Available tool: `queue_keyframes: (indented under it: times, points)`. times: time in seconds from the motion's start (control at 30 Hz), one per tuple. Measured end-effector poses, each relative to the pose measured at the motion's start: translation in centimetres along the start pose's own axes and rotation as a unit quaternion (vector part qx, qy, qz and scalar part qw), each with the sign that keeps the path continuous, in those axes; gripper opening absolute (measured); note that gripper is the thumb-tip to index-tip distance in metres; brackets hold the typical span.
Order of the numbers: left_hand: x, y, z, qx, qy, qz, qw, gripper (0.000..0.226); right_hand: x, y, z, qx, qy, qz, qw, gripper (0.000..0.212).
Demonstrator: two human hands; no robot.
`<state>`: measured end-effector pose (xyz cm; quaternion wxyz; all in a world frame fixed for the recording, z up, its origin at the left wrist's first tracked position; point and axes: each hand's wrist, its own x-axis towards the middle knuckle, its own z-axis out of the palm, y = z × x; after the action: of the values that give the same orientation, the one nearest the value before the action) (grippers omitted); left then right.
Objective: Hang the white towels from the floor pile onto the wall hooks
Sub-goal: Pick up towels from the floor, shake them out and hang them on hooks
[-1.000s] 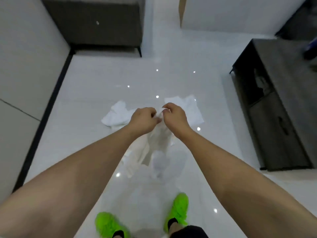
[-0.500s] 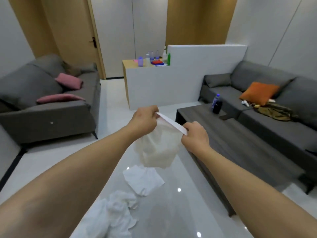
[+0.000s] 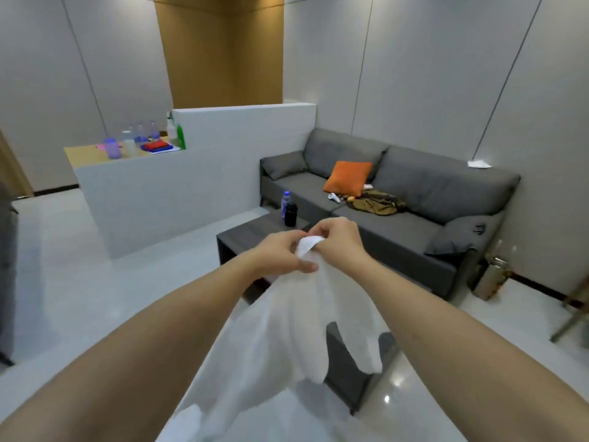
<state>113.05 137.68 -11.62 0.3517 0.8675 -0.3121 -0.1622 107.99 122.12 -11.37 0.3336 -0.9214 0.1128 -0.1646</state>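
My hands have come together since before. My left hand [image 3: 280, 253] and right hand [image 3: 339, 239] both pinch the white towel [image 3: 306, 314], above the dark table [image 3: 251, 239].

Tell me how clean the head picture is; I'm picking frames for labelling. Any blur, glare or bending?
Head view: soft all over, the white towel smeared where it hangs; small ceiling-light glints on the glossy floor; wide-angle bending leans the wall seams outward; left hand and right hand stay readable.

Living room: grey sofa [image 3: 414, 193], coffee table [image 3: 255, 240]
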Motion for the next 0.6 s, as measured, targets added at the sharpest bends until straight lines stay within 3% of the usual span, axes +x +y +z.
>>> queue_keyframes:
  times: [0.13,0.23,0.3,0.37,0.47,0.53,0.6]
  points:
    - [10.2,1.7,1.2,-0.04,0.03,0.042,0.998,0.007,6.9,4.8,-4.2,-0.112,-0.063,0.002,0.992,0.012]
    - [16.7,1.2,-1.0,-0.046,0.075,0.02,0.996,0.018,11.6,9.2,-7.1,-0.19,-0.183,0.051,0.963,0.01]
    - [21.0,0.9,-3.0,-0.07,0.098,0.001,0.993,0.026,14.8,11.2,-8.2,-0.218,-0.207,0.076,0.951,0.008]
    - [24.3,0.5,-4.5,-0.07,0.097,0.008,0.993,0.027,18.2,11.6,-8.6,-0.2,-0.164,0.071,0.963,0.015]
    - [28.4,0.9,-5.2,-0.044,0.018,0.046,0.998,0.025,23.4,9.9,-8.1,-0.073,-0.072,0.026,0.994,0.025]
    - [30.4,1.3,-4.3,-0.071,-0.009,0.054,0.996,0.032,26.1,8.6,-7.5,0.007,-0.024,0.007,1.0,0.012]
    - [32.5,1.5,-3.5,-0.098,0.038,0.049,0.993,0.025,28.8,8.0,-7.1,-0.006,0.008,-0.021,1.0,0.003]
